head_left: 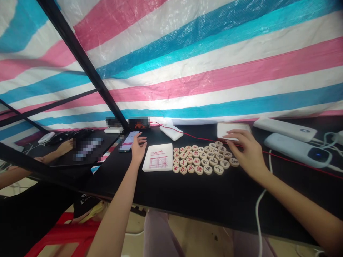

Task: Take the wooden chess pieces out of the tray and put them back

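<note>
My left hand (138, 148) rests on the black table with its fingers apart, between a phone (129, 142) and a white box lid (158, 159) with a red printed grid. To the lid's right, several round xiangqi pieces (198, 154) lie flat in close rows, red characters on the left and dark ones on the right. My right hand (245, 150) is at the right end of the rows, fingers apart over the front of an open white box (225, 127). I see no piece in it. The box's inside is partly hidden by that hand.
Two power banks (285, 129) (297, 150) and white cables lie at the right. A red cable (198, 138) crosses behind the pieces. A white block (171, 132) stands at the back. Beyond a black frame bar (83, 59), another person's hand (65, 147) shows.
</note>
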`<state>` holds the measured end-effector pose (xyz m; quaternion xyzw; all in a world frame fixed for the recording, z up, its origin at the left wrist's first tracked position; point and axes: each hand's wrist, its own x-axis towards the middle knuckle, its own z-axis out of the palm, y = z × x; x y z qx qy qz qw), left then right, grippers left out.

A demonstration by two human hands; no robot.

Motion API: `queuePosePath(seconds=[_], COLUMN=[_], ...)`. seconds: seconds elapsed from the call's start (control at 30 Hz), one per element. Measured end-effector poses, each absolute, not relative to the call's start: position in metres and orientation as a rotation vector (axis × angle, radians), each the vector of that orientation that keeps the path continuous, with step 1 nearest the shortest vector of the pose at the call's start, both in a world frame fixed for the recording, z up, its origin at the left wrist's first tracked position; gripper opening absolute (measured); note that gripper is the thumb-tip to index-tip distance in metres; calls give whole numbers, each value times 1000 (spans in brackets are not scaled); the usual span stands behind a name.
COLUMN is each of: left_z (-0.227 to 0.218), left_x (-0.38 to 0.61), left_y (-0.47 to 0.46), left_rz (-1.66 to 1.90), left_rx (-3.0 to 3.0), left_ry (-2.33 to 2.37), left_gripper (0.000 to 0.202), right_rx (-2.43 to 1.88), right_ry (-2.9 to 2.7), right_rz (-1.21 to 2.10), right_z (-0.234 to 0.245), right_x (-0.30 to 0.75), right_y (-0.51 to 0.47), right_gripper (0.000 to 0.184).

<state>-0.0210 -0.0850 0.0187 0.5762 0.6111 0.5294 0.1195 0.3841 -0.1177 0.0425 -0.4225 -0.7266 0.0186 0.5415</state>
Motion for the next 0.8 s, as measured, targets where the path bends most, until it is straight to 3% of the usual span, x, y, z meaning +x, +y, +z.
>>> queuePosePath(seconds=[0.8], left_z=[17], left_x=[-22], left_y=[-82], left_rz=[1484], left_rx=[1730], left_ry=[1828], left_gripper=[47], right_rx=[-916], right_ry=[-1879], right_rz=[47], right_z=[41], right_x=[379], right_y=[-119], right_gripper=[27])
